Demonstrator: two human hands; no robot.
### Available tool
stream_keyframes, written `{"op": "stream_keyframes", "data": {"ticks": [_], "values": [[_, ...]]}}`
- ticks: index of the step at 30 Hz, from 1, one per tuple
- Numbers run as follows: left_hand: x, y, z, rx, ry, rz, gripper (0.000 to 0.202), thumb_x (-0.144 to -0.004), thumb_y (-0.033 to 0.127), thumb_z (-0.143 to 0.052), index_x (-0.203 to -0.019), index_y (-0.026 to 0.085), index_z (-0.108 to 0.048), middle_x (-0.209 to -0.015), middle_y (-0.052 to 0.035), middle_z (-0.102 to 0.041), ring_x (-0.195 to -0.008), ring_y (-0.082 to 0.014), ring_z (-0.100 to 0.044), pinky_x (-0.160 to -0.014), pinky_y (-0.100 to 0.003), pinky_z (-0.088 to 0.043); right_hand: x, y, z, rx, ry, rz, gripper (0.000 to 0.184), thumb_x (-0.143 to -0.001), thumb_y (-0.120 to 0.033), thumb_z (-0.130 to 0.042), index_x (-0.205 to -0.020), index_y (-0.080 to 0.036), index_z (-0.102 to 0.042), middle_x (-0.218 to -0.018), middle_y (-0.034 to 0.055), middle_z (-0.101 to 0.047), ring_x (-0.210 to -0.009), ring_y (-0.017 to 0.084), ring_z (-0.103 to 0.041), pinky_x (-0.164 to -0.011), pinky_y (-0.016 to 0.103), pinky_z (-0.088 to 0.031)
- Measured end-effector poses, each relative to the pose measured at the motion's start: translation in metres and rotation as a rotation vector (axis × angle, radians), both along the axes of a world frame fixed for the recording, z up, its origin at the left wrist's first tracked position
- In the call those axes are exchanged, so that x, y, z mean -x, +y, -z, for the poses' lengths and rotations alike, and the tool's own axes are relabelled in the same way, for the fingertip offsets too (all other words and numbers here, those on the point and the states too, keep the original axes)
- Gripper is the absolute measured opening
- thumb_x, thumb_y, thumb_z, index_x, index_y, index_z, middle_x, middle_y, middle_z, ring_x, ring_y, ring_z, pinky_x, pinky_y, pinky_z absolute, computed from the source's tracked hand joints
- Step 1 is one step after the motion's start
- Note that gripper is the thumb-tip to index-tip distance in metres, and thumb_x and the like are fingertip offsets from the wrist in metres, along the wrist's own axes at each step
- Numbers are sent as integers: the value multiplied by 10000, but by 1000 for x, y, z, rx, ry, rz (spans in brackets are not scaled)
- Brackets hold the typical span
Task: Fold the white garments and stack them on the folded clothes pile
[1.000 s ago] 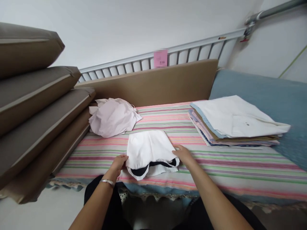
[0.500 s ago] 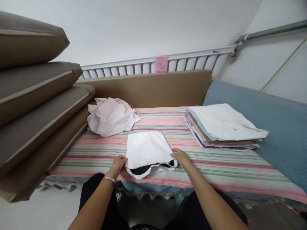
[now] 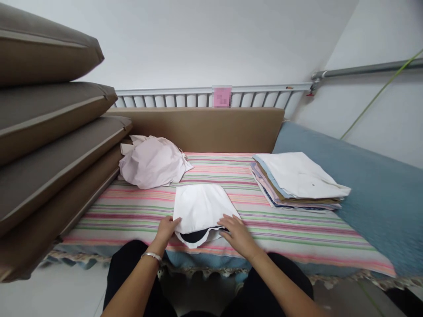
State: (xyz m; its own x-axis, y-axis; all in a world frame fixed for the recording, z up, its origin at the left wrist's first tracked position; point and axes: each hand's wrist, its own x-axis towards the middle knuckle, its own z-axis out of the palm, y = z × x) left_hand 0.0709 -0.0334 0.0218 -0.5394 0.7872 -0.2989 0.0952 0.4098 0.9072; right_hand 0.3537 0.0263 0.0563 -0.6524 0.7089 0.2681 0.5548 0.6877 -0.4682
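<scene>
A white cloth bag (image 3: 201,207) lies flat in front of me on the striped cover, its mouth towards me. Something black (image 3: 194,236) shows inside the mouth; what it is I cannot make out. My left hand (image 3: 168,230) is closed on the bag's left edge, the thumb on top of the fabric. Over the bag's right front corner lies my right hand (image 3: 237,233), fingers stretched out on the cloth and the thumb apart from them near the mouth.
A crumpled pale pink cloth bag (image 3: 155,163) lies behind on the left. To the right is a stack of folded cloths (image 3: 297,178), white on top. Tall brown cushions (image 3: 59,145) are piled at the left; a long brown cushion (image 3: 205,130) stands along the radiator (image 3: 181,100).
My right hand has moved left from the bag's right edge onto its front corner, its fingers spreading out. My left thumb now rests further onto the cloth. The camera view has shifted slightly.
</scene>
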Motion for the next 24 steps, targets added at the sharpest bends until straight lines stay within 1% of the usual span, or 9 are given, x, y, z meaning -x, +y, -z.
{"op": "stream_keyframes", "data": {"ticks": [3, 7, 10, 12, 14, 16, 18, 22, 24], "values": [[-3, 2, 3, 40, 16, 2, 232, -664, 373, -590, -591, 155, -562, -423, 31, -476, -415, -123, -477, -450, -258, -391, 9, 5, -3, 94, -13, -3, 207, -830, -292, -478, -931, -274, -658, -950, 15, -684, -969, 207, -590, -1010, 465, -288], [1, 3, 4, 75, 124, 33, 153, -697, 257, -535, -578, 166, -564, -430, 9, -492, -460, -159, -521, -519, -299, -424, 11, 16, -11, 230, 60, 18, 239, -818, -318, -464, -941, -234, -652, -951, 36, -684, -900, 202, -608, -851, 335, -430], [4, -1, -3, 36, 285, 49, 44, -639, 202, -587, -613, 170, -570, -563, -31, -563, -663, -214, -585, -681, -341, -437, 11, 23, -12, 278, 68, 23, 255, -804, -319, -465, -959, -230, -647, -959, 30, -683, -903, 202, -610, -805, 301, -441], [3, -6, -10, -31, 382, 56, 98, -638, 177, -581, -736, 179, -586, -761, -59, -607, -861, -235, -571, -814, -359, -407, 11, 28, -9, 291, 55, 24, 243, -796, -314, -473, -936, -227, -652, -940, 26, -686, -894, 201, -610, -798, 296, -440], [-3, -13, -17, -165, 490, 140, 158, -686, 170, -527, -833, 188, -581, -901, -72, -593, -960, -229, -531, -878, -364, -378, 13, 34, -4, 307, 47, 36, 235, -785, -306, -490, -931, -223, -655, -942, 27, -686, -896, 200, -610, -811, 297, -437], [-11, -21, -24, -306, 570, 283, 144, -758, 209, -463, -847, 187, -575, -904, -72, -585, -922, -210, -532, -860, -355, -391, 15, 41, 2, 319, 40, 68, 244, -762, -291, -523, -953, -215, -654, -976, 38, -681, -924, 204, -605, -848, 307, -425], [-19, -27, -26, -368, 590, 420, 194, -809, 299, -430, -865, 182, -574, -873, -73, -592, -857, -200, -540, -813, -348, -413, 17, 48, 8, 330, 27, 104, 280, -736, -272, -557, -994, -209, -647, -1031, 51, -669, -976, 213, -592, -891, 322, -407], [-27, -31, -20, -299, 621, 569, 339, -724, 406, -578, -982, 187, -577, -939, -74, -606, -897, -212, -529, -807, -341, -409, 20, 60, 18, 370, 3, 153, 342, -717, -264, -586, -1052, -209, -629, -1110, 59, -639, -1050, 219, -561, -932, 336, -387], [-26, -26, -13, -229, 651, 540, 263, -722, 361, -579, -911, 179, -598, -885, -64, -613, -874, -205, -531, -794, -324, -404, 21, 62, 19, 386, 0, 169, 366, -713, -259, -592, -1073, -201, -618, -1122, 65, -630, -1053, 218, -560, -927, 335, -394]]}}
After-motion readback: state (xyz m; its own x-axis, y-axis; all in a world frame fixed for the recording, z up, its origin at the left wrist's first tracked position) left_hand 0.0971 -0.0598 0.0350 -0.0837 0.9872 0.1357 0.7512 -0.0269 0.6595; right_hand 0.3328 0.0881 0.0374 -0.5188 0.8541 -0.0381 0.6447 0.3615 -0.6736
